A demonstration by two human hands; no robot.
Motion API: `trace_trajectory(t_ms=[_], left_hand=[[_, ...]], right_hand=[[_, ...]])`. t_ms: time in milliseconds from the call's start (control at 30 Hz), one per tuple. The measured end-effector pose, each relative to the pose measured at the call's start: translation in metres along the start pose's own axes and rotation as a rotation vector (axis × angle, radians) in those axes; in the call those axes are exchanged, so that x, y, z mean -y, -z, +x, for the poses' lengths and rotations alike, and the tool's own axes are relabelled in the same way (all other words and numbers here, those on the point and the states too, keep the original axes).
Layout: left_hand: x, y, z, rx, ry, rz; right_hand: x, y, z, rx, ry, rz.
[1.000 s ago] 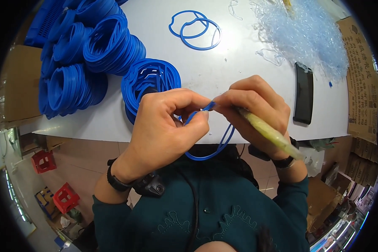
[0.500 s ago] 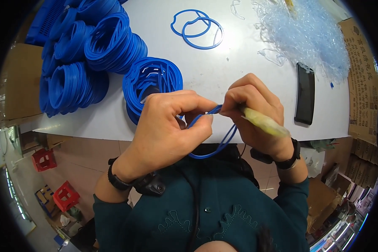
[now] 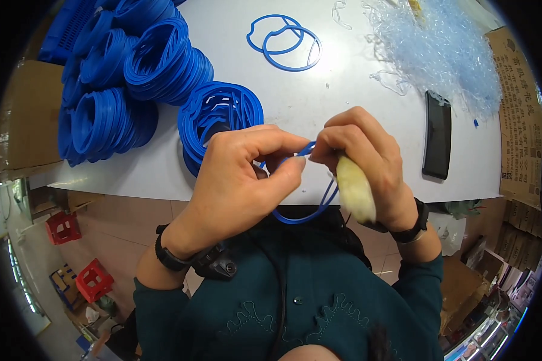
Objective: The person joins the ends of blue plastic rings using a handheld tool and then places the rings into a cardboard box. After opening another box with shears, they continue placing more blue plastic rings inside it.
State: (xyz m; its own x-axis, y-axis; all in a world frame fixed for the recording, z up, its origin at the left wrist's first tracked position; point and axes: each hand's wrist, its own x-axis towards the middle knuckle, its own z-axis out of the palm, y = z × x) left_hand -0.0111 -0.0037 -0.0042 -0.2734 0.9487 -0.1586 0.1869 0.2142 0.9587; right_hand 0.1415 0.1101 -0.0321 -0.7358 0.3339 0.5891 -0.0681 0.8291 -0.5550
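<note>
My left hand (image 3: 241, 183) pinches a thin blue ring (image 3: 298, 219) between thumb and forefinger, just past the table's front edge. The ring's lower loop hangs below my hands, and part of it is hidden by my fingers. Close to its right, my right hand (image 3: 370, 147) is closed around a tool with a pale yellow, wrapped-looking handle (image 3: 356, 189); the handle is blurred and the tool's working end is hidden. The right fingertips are at the ring beside the left thumb. Behind my left hand lies a stack of blue rings (image 3: 250, 108).
More stacked blue rings (image 3: 114, 123) fill the table's left, near a blue basket (image 3: 57, 39). Two loose rings (image 3: 295, 68) overlap at the far middle. Clear plastic scraps (image 3: 436, 51) heap at far right, with a black phone (image 3: 438, 135) and a cardboard box (image 3: 521, 120) nearby.
The yellow handle has swung from pointing right to pointing down toward me. Both hands have shifted slightly, and the ring remains pinched in the left.
</note>
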Motion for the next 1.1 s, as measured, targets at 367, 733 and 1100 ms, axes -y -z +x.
trace_trajectory(t_ms=[367,733,1100], left_hand=[[-0.001,-0.001,-0.003,0.001,0.078,-0.137],[0.004,0.0,0.001,-0.003,-0.169,0.127],[-0.002,0.005,0.003,0.152,0.262,-0.381]], right_hand=[[0.003,0.002,0.004,-0.098,-0.078,0.03],[0.0,0.003,0.004,-0.018,-0.031,-0.021],[-0.007,0.005,-0.001,0.012,0.176,-0.095]])
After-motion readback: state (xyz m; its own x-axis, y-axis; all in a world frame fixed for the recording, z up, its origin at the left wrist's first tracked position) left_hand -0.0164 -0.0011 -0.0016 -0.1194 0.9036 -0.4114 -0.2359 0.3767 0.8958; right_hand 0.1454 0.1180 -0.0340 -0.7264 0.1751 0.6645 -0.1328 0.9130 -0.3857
